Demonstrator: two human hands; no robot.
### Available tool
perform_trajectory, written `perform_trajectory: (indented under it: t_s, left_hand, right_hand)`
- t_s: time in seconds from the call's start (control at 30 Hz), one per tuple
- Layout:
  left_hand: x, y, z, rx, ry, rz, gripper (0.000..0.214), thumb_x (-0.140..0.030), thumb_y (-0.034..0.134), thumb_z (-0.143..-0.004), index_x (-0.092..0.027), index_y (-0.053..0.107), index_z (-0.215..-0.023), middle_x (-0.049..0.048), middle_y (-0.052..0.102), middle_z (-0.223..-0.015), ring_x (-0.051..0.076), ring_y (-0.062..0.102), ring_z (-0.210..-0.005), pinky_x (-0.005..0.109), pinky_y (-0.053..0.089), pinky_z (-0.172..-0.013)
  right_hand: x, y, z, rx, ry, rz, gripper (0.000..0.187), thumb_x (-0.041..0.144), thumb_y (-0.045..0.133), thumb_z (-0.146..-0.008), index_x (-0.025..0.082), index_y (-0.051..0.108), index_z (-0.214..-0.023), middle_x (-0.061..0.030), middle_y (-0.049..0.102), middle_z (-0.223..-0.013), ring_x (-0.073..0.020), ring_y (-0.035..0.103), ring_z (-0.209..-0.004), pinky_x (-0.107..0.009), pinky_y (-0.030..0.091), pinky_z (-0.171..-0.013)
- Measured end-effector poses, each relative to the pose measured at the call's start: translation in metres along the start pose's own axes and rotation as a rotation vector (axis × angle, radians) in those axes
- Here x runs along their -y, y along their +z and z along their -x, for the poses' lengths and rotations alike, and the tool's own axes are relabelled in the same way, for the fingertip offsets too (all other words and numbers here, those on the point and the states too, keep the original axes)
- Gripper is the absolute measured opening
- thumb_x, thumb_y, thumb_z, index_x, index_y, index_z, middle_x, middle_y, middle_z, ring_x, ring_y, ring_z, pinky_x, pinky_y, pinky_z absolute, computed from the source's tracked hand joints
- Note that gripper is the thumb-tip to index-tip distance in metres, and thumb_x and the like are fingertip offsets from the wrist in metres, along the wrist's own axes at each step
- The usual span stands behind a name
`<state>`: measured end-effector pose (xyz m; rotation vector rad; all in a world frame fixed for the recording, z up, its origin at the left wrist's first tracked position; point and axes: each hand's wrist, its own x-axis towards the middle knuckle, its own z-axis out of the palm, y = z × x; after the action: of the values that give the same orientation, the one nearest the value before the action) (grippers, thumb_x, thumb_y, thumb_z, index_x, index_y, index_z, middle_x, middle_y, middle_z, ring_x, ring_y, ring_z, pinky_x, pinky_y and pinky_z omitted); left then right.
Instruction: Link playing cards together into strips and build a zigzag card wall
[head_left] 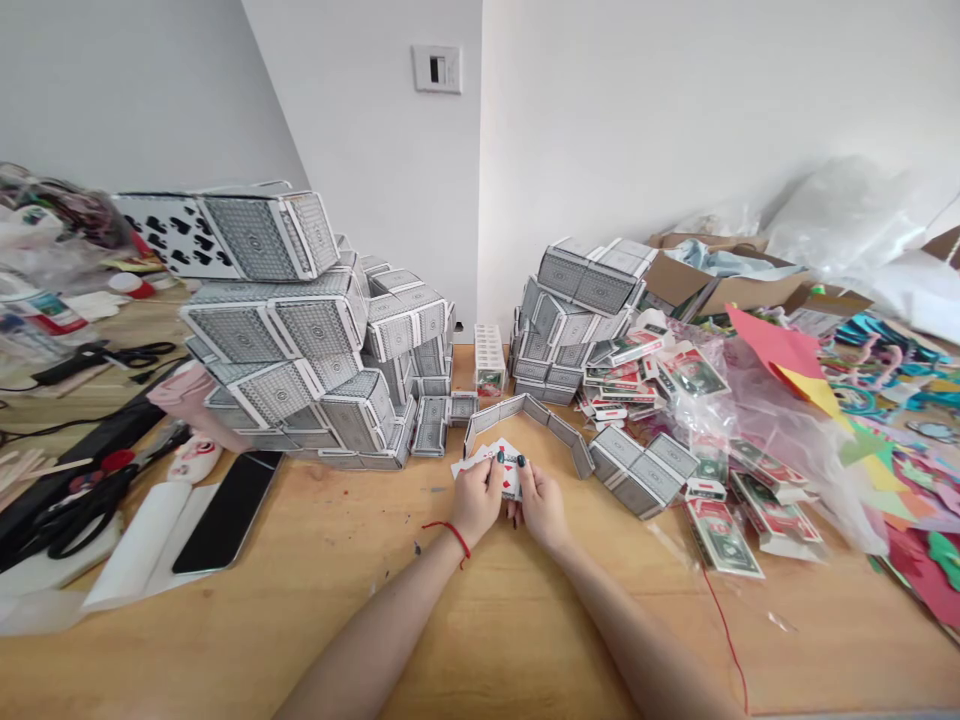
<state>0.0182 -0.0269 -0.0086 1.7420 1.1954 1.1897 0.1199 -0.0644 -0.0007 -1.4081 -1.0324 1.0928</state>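
Both hands meet at the middle of the table over a few playing cards (511, 482), whose white faces with red diamonds are turned up toward me. My left hand (478, 500), with a red string at the wrist, pinches the cards from the left. From the right, my right hand (544, 508) grips their other edge, thumb on top. More white cards fan out past my left fingers. Just beyond the hands stands a low bent strip of joined cards (521, 405). To its right lie joined grey-patterned card blocks (643, 470).
Stacked card blocks rise at left (277, 330) and back right (577, 315). Card boxes (724, 538) lie at right beside crumpled plastic and coloured paper (780, 350). A phone (229, 512), a white roll (139, 545) and black scissors (97, 500) lie at left.
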Motion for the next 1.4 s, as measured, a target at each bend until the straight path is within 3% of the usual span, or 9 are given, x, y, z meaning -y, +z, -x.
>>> perform_trajectory:
  t_s: [0.3,0.43,0.6,0.7,0.83,0.93,1.1,1.2,1.4]
  left_hand:
    - [-0.003,0.003,0.005,-0.035,0.074,-0.090,0.050,-0.040,0.034,-0.084,-0.020,0.031,-0.039,-0.0013,0.034,-0.037,0.010,0.034,-0.037,0.026,0.023,-0.043]
    - [-0.006,0.003,0.007,-0.020,0.087,-0.102,0.049,-0.039,0.029,-0.086,-0.020,0.030,-0.040,-0.0008,0.035,-0.037,0.011,0.035,-0.036,0.027,0.024,-0.043]
    - [-0.003,0.004,0.004,-0.043,0.047,-0.068,0.047,-0.042,0.029,-0.086,-0.020,0.035,-0.044,-0.0007,0.039,-0.040,0.011,0.038,-0.040,0.026,0.028,-0.045]
    - [0.001,0.003,0.001,-0.061,-0.034,0.009,0.044,-0.045,0.029,-0.086,-0.019,0.040,-0.051,-0.0015,0.042,-0.043,0.011,0.042,-0.043,0.023,0.031,-0.045]
    - [0.003,0.002,-0.001,0.010,-0.113,0.128,0.038,-0.044,0.028,-0.087,-0.018,0.046,-0.065,-0.0023,0.049,-0.050,0.011,0.048,-0.048,0.021,0.035,-0.047]
    - [0.002,0.001,-0.001,0.053,-0.078,0.076,0.033,-0.041,0.033,-0.086,-0.017,0.046,-0.067,-0.0024,0.051,-0.053,0.010,0.048,-0.048,0.020,0.035,-0.048]
    - [0.002,0.000,-0.002,0.006,0.070,-0.199,0.035,-0.030,0.031,-0.086,-0.018,0.041,-0.055,-0.0016,0.045,-0.047,0.009,0.042,-0.044,0.021,0.027,-0.045]
    - [0.003,-0.001,-0.002,-0.015,0.138,-0.284,0.037,-0.027,0.031,-0.086,-0.018,0.040,-0.051,-0.0013,0.043,-0.044,0.009,0.041,-0.042,0.022,0.026,-0.044]
    - [0.005,0.000,-0.002,0.068,0.049,-0.165,0.039,-0.030,0.029,-0.088,-0.018,0.044,-0.054,-0.0020,0.047,-0.043,0.009,0.046,-0.040,0.020,0.033,-0.042]
  right_hand:
    - [-0.003,0.004,0.006,-0.214,-0.127,0.236,0.045,0.054,0.029,-0.083,0.021,0.041,-0.055,0.0024,0.044,-0.042,-0.0123,0.040,-0.039,-0.024,0.028,-0.040]
    - [-0.003,0.002,0.007,-0.250,-0.184,0.304,0.045,0.051,0.030,-0.084,0.021,0.036,-0.051,0.0024,0.041,-0.043,-0.0116,0.036,-0.040,-0.024,0.024,-0.042]
    - [-0.002,0.001,0.003,-0.164,-0.156,0.173,0.040,0.049,0.032,-0.084,0.021,0.036,-0.056,0.0040,0.039,-0.043,-0.0106,0.036,-0.039,-0.023,0.026,-0.039]
    - [0.001,-0.001,-0.001,-0.054,-0.114,0.030,0.030,0.050,0.041,-0.081,0.022,0.043,-0.073,0.0065,0.043,-0.045,-0.0097,0.037,-0.035,-0.021,0.027,-0.034]
    - [0.001,-0.007,-0.008,0.017,-0.104,-0.073,0.032,0.050,0.052,-0.075,0.022,0.044,-0.088,0.0071,0.050,-0.051,-0.0086,0.041,-0.034,-0.020,0.032,-0.033]
    - [-0.001,-0.012,-0.012,0.003,-0.084,-0.137,0.031,0.051,0.053,-0.074,0.021,0.044,-0.080,0.0084,0.047,-0.048,-0.0077,0.041,-0.032,-0.020,0.033,-0.032]
    - [-0.005,-0.011,-0.015,0.048,-0.016,-0.173,0.034,0.053,0.053,-0.072,0.021,0.043,-0.073,0.0096,0.045,-0.042,-0.0064,0.035,-0.027,-0.019,0.028,-0.028]
    - [-0.006,-0.009,-0.015,0.054,-0.012,-0.146,0.034,0.052,0.055,-0.071,0.020,0.046,-0.076,0.0090,0.046,-0.043,-0.0070,0.038,-0.028,-0.019,0.031,-0.029]
    - [-0.003,-0.013,-0.015,0.028,-0.040,-0.116,0.036,0.049,0.057,-0.071,0.017,0.054,-0.086,0.0048,0.051,-0.049,-0.0105,0.047,-0.035,-0.023,0.041,-0.034]
